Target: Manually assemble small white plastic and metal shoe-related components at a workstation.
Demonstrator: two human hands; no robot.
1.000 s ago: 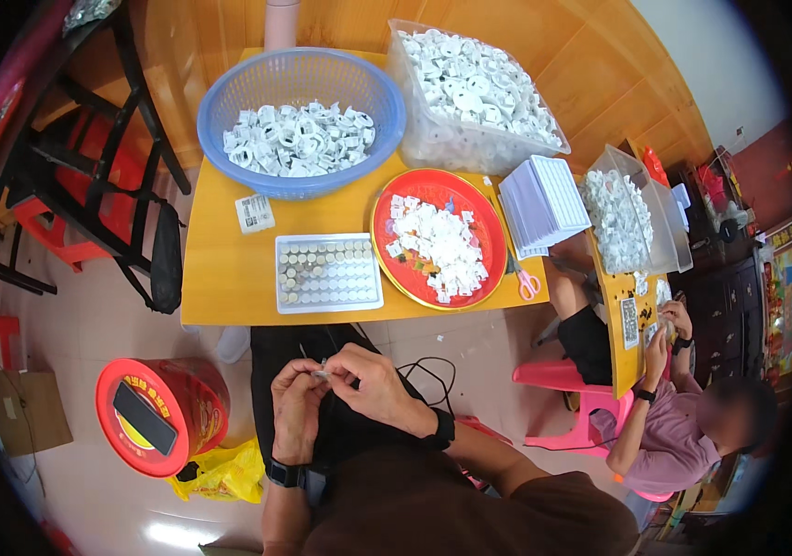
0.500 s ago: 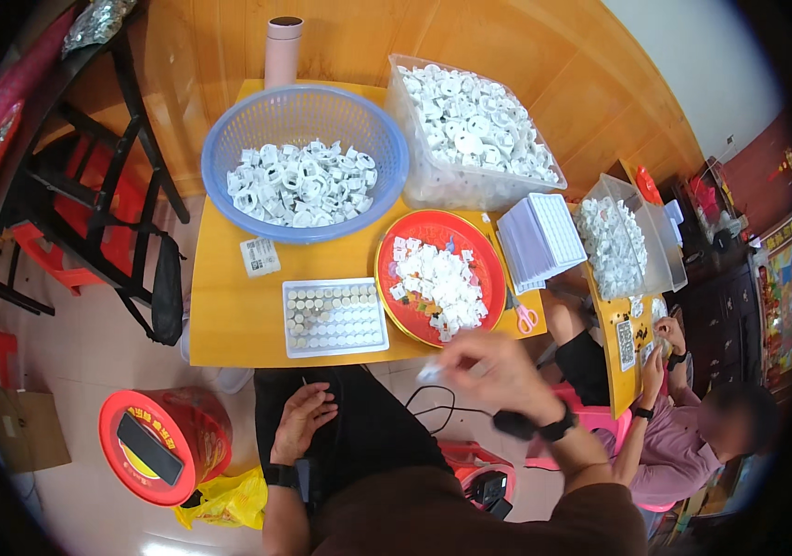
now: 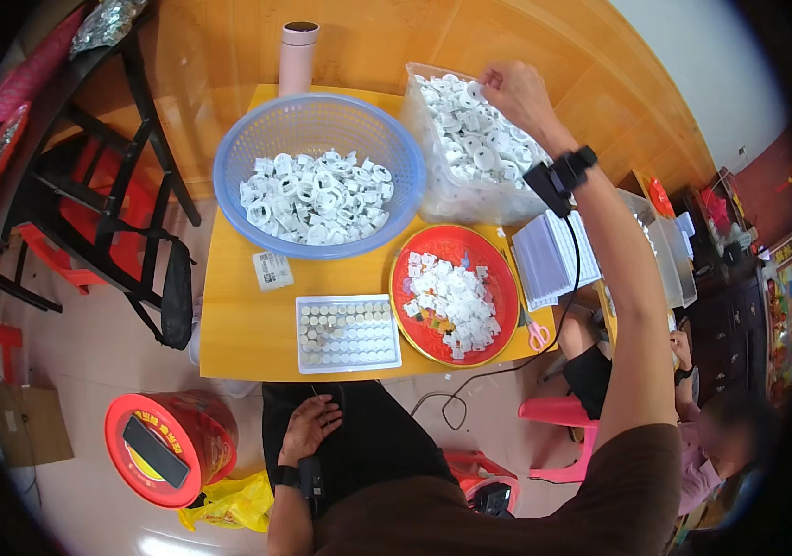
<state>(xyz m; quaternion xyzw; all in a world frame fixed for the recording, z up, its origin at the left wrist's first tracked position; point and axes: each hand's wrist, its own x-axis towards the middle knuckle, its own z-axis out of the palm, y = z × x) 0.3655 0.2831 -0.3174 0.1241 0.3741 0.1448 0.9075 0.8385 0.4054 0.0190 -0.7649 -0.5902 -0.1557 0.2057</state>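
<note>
Down at the bottom centre of the frame, the left hand point(image 3: 308, 428) rests on the lap over dark trousers, fingers loosely spread and holding nothing, a dark band at the wrist. Lower left, on the floor, sits a red bucket point(image 3: 169, 447) with a dark flat thing lying across its mouth, and a yellow bag point(image 3: 229, 503) is crumpled just beside it.

Moving up to the yellow table point(image 3: 238, 324): at its near edge lies a small white tray point(image 3: 348, 333), its grid of pockets filled with little round pieces. Just right of it, touching or nearly so, a red plate point(image 3: 500, 278) carries a heap of small white parts. Pink-handled scissors point(image 3: 535, 332) lie at the table's right edge, beside a stack of white trays point(image 3: 551, 259). A small white tag point(image 3: 272, 271) lies left of centre.

Further back, upper centre, a blue basket point(image 3: 238, 157) holds a pile of white ring-shaped pieces. Behind it, at the table's far edge, stands a pink bottle point(image 3: 297, 57) with a dark cap.

Now the action: the right arm stretches up the right side of the frame, a black device strapped at the wrist with a cable trailing down. The right hand point(image 3: 516, 93) is over the far rim of the clear tub point(image 3: 442, 199), which is full of white rings, fingers curled in close; whether they pinch a piece I cannot tell.

At the right edge another person sits on a pink stool point(image 3: 558, 435).
</note>
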